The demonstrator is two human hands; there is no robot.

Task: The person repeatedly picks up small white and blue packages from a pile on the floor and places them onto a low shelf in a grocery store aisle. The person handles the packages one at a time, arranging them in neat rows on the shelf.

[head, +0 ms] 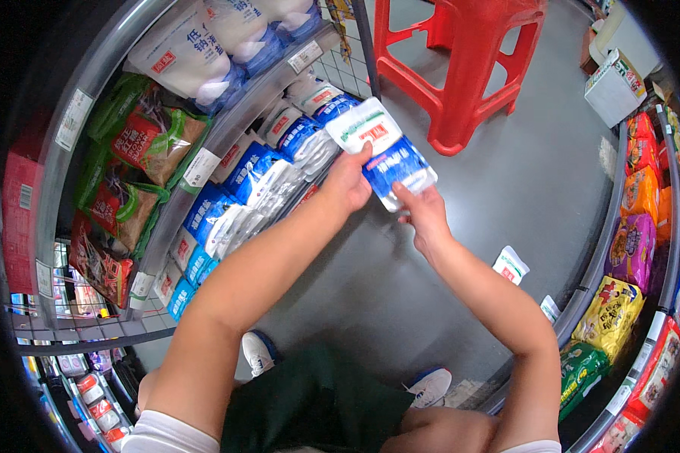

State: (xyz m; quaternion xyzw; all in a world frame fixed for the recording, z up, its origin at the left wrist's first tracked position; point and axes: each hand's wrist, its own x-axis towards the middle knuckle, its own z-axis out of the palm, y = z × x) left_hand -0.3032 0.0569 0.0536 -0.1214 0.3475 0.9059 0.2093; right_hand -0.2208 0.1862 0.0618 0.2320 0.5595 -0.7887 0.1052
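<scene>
A blue and white plastic packet of salt [394, 164] is held between both my hands, above the floor and tilted. My left hand [348, 181] grips its left edge, with the thumb on the front. At the lower end my right hand [425, 212] pinches the packet, thumb on its face. Just left of my hands, rows of similar blue and white salt packets [255, 175] lie on the lower shelf. Lighter blue packets [190, 263] sit at the near end of that row, partly behind my left forearm.
Bags of brown sugar [158, 141] and larger white pouches [187, 54] fill the shelf above. A red plastic stool [450, 73] stands ahead. On the floor at right lies a white packet [510, 265], partly hidden by my arm. Shelves of colourful packages [632, 252] line the right side.
</scene>
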